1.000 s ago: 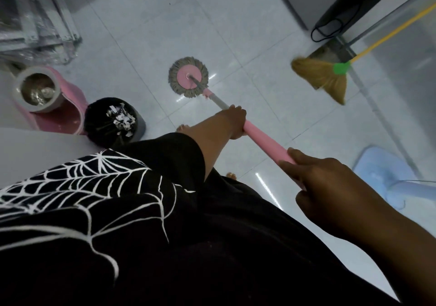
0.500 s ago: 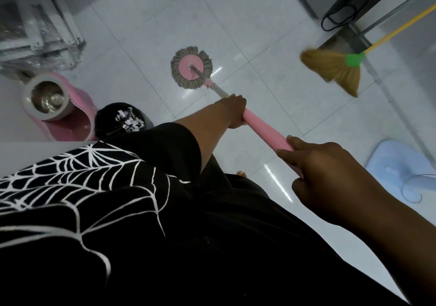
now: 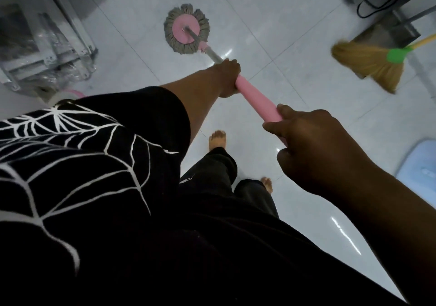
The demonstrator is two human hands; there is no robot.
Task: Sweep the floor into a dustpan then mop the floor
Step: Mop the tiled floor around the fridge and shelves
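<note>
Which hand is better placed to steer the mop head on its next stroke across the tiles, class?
Probably the left hand: it grips the mop handle lower down, nearer the mop head. The right hand holds the handle's top end, farther away.

round grey-fringed mop head (image 3: 186, 32) with pink disc flat on glossy tiled floor (image 3: 254, 20); pink handle (image 3: 257, 100) slanting.

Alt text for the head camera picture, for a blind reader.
A person grips a pink mop handle, left hand ahead of right hand, mop head on the tiled floor. A broom stands to the right.
</note>
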